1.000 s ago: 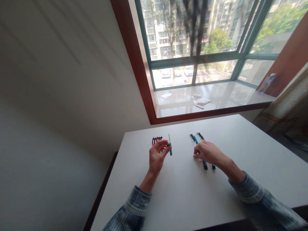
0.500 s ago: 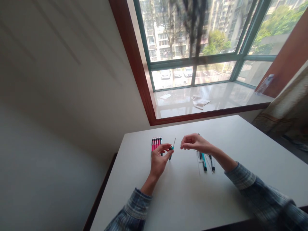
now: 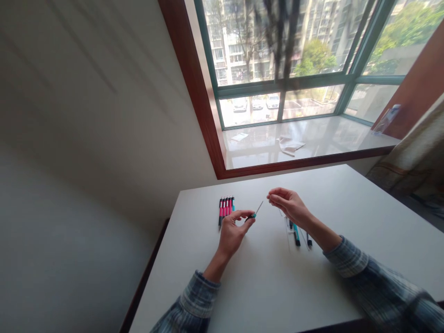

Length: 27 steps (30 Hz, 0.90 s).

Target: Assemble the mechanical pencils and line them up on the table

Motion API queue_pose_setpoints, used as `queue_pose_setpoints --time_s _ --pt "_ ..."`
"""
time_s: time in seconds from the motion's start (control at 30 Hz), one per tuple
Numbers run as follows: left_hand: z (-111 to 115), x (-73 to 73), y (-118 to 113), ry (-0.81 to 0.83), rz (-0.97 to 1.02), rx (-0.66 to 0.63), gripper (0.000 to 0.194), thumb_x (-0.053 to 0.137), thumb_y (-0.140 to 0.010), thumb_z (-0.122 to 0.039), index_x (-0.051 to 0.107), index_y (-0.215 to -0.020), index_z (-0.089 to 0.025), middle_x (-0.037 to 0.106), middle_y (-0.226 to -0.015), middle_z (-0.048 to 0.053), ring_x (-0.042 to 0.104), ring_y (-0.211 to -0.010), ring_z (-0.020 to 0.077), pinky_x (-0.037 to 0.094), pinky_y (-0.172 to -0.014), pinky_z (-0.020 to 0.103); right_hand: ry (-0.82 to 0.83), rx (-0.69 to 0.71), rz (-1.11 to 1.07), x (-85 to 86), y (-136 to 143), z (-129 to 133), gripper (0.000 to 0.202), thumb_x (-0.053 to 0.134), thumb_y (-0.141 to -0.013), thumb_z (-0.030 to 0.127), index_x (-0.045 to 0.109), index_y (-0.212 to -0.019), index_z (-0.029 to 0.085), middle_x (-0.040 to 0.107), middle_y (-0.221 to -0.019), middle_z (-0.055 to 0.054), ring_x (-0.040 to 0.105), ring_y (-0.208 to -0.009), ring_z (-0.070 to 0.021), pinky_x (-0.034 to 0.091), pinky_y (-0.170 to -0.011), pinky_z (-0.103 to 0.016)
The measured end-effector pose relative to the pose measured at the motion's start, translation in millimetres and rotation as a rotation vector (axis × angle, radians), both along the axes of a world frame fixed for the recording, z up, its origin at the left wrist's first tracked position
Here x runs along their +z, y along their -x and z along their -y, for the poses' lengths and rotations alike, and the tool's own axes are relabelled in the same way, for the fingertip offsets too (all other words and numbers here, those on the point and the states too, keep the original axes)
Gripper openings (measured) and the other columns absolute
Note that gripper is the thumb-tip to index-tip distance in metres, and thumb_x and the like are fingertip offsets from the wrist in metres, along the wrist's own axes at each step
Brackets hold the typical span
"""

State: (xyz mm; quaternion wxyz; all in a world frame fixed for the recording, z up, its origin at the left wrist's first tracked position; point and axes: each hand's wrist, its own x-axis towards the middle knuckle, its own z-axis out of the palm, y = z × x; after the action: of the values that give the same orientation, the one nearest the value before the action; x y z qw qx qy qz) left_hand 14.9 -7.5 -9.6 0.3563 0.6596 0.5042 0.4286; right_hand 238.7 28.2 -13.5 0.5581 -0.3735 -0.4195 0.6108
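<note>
My left hand [image 3: 233, 230] pinches a teal pen part [image 3: 255, 212] above the white table [image 3: 263, 282], its thin refill tip slanting up to the right. My right hand [image 3: 290, 205] hovers just right of that tip with thumb and forefinger pinched; whether anything small sits between them is too small to tell. A row of pink and teal pens [image 3: 225, 208] lies side by side just beyond my left hand. A few teal and black pens [image 3: 298, 235] lie under my right wrist, partly hidden by it.
The table's far edge meets a wall and a red-framed bay window sill [image 3: 305, 143] with a crumpled white cloth [image 3: 289, 145] and a paper slip [image 3: 239, 137]. A curtain [image 3: 412, 157] hangs at the right. The table's left edge drops beside a grey wall.
My right hand rose from the pens on the right and moved left toward the pen part. My left hand tilted that part so its tip slants right.
</note>
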Motion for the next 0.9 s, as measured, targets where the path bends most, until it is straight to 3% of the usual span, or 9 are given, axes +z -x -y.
queue_pose_setpoints --time_s 0.2,0.6,0.9 --pt "1.3 1.1 -0.1 -0.003 -0.006 -0.026 0.017 0.075 -0.080 -0.029 0.081 -0.095 -0.026 0.079 -0.091 0.002 0.065 -0.085 0.0206 0.049 -0.081 0.034 -0.108 -0.088 0.039 4.7 0.1 1.8 0.034 0.090 -0.069 0.037 0.071 -0.094 0.022 0.076 -0.090 -0.004 0.069 -0.081 -0.0176 0.052 -0.075 -0.031" --pt "1.6 0.8 -0.9 -0.010 -0.011 -0.055 0.016 0.075 -0.081 -0.030 0.081 -0.095 -0.027 0.079 -0.094 0.003 0.067 -0.086 0.0220 0.050 -0.081 0.035 -0.185 -0.029 0.177 6.6 1.2 6.5 0.034 0.086 -0.073 0.040 0.069 -0.096 0.021 0.076 -0.095 -0.006 0.070 -0.095 -0.0229 0.053 -0.089 -0.039" --pt "1.0 1.6 -2.2 -0.006 -0.010 -0.054 0.015 0.075 -0.081 -0.029 0.081 -0.095 -0.026 0.079 -0.095 0.003 0.067 -0.086 0.0210 0.049 -0.080 0.034 -0.191 0.049 0.211 3.9 3.9 6.8 0.035 0.085 -0.075 0.039 0.070 -0.100 0.021 0.076 -0.095 -0.006 0.070 -0.095 -0.0216 0.052 -0.089 -0.037"
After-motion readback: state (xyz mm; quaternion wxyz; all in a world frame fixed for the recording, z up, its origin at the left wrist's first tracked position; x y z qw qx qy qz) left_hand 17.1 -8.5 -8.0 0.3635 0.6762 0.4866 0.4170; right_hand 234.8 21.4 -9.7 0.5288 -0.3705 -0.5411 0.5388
